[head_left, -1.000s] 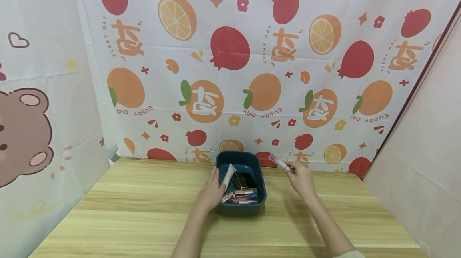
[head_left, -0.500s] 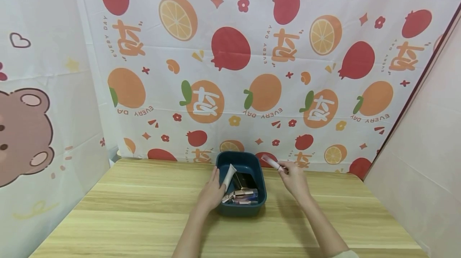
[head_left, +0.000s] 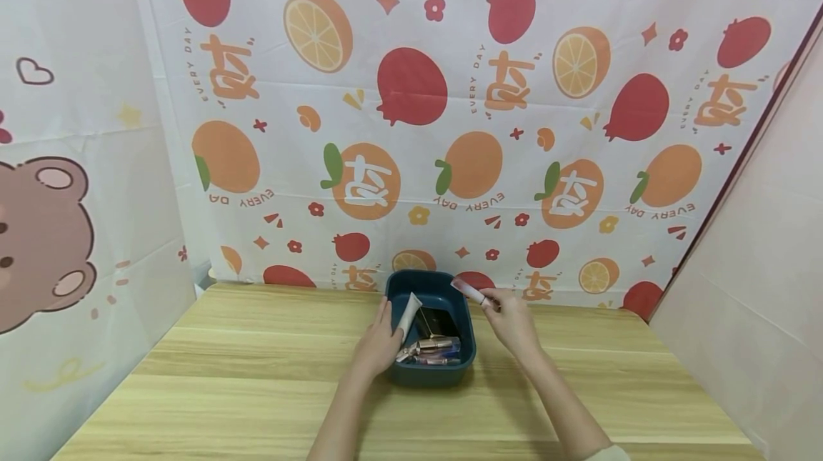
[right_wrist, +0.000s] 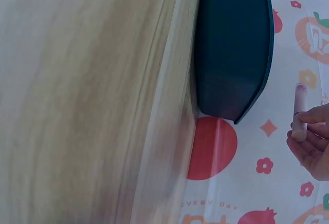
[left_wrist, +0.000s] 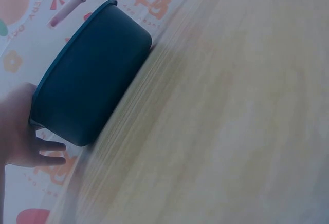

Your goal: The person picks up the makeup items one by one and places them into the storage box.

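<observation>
A dark blue plastic bin (head_left: 427,376) stands on the table. My left hand (head_left: 375,349) holds its left side, thumb over the rim and fingers along the outer wall. In the left wrist view, two fingers of that hand stretch out past the bin's end. My right hand (head_left: 511,321) pinches a slim pink-and-clear lip gloss tube (head_left: 467,291) between thumb and fingers, tilted up at the bin's right rim. Inside the bin lie a white squeeze tube (head_left: 408,312), a black case (head_left: 438,321) and several slim cosmetic tubes (head_left: 437,344) with gold and pink parts.
The wood-grain table (head_left: 257,361) extends to both sides of the bin. Behind it hangs a white fruit-print cloth (head_left: 411,161), close to the bin's far end. A bear-print cloth (head_left: 128,232) hangs at the left.
My right hand has moved left with the lip gloss tube, from right of the bin to its right rim. The left hand and the bin have stayed in place.
</observation>
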A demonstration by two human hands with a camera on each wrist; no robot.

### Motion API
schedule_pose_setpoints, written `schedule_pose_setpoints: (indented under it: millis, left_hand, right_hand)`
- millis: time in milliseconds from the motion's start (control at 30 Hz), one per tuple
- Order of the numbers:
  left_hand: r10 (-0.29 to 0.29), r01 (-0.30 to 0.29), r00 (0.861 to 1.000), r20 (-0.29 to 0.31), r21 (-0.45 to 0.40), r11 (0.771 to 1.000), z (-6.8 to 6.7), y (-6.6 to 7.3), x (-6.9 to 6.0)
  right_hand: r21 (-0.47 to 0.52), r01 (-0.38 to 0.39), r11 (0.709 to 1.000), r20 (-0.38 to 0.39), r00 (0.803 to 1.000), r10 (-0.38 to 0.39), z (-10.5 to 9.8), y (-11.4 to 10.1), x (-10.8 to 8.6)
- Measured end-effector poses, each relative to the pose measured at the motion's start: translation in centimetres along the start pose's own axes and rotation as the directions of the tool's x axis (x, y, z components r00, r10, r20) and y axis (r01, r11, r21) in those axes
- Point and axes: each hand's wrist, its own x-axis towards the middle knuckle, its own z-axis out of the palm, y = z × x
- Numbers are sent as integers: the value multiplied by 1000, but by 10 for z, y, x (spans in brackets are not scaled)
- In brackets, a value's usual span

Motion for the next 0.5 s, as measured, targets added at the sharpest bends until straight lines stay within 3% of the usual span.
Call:
schedule_pose_setpoints:
  millis: [500]
  left_hand:
    - [8, -8, 1000, -8, 8, 1000, 0, 0, 0]
  right_hand:
    - [13, 86, 996, 55, 995, -87, 11, -12, -11]
